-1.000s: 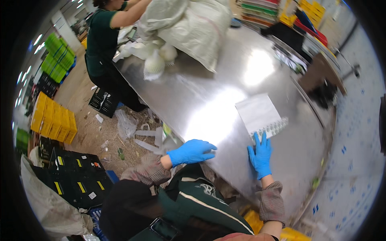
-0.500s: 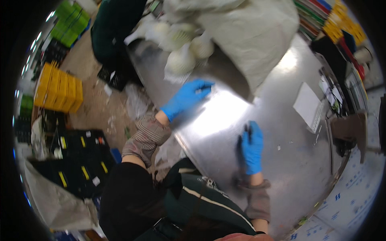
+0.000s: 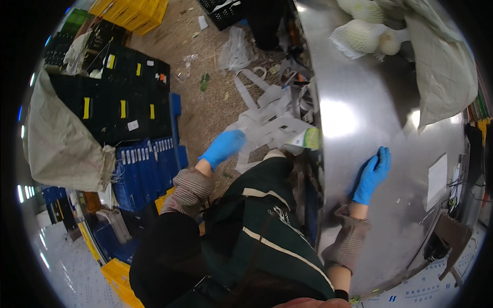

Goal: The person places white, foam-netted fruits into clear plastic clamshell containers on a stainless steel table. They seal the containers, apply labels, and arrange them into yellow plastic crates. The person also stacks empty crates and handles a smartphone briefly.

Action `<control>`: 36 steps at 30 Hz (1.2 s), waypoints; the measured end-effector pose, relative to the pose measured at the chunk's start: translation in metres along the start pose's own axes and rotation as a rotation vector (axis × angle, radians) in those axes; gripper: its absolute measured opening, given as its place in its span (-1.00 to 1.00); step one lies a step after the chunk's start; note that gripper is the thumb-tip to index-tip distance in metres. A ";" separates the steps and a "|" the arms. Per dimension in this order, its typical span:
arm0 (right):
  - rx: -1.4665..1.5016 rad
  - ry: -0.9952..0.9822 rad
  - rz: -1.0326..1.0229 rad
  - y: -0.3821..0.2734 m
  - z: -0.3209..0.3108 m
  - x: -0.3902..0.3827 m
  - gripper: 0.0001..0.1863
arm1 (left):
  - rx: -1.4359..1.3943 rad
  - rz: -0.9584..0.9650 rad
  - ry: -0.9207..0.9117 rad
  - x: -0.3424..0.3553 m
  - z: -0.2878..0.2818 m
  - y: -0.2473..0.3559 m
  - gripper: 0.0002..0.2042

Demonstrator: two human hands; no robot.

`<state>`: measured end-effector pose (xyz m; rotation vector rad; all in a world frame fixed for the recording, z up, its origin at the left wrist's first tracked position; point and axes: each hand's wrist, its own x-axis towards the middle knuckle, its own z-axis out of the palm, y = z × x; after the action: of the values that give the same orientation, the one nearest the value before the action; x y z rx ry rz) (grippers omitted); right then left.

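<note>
Left hand (image 3: 223, 148): gloved, open, holding nothing, reaching down toward white strips (image 3: 267, 123) littering the floor beside the worktop (image 3: 390, 118).
Right hand (image 3: 372, 174): flat, released, bracing on worktop.
Risk: leaning sideways, the palm could slide on slick steel.

Bright overhead glare; fisheye-warped, dark rim

A produce-packing warehouse: a long stainless steel sorting table (image 3: 390, 123) carries pale net-wrapped melons (image 3: 359, 36) at one o'clock, stacked black and blue plastic crates (image 3: 128, 113) stand at ten o'clock, and yellow crates (image 3: 131, 13) at twelve.
</note>
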<state>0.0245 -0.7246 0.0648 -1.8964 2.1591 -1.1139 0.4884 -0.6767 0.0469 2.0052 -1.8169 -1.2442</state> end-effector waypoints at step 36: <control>0.449 -0.198 0.382 -0.075 0.056 0.271 -0.63 | 0.129 0.951 -0.624 0.269 -0.188 0.314 -0.55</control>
<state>0.0486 -0.9887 0.1732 -1.2812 1.8567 -1.1490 0.3543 -1.0671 0.2366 0.5304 -2.6499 -1.4574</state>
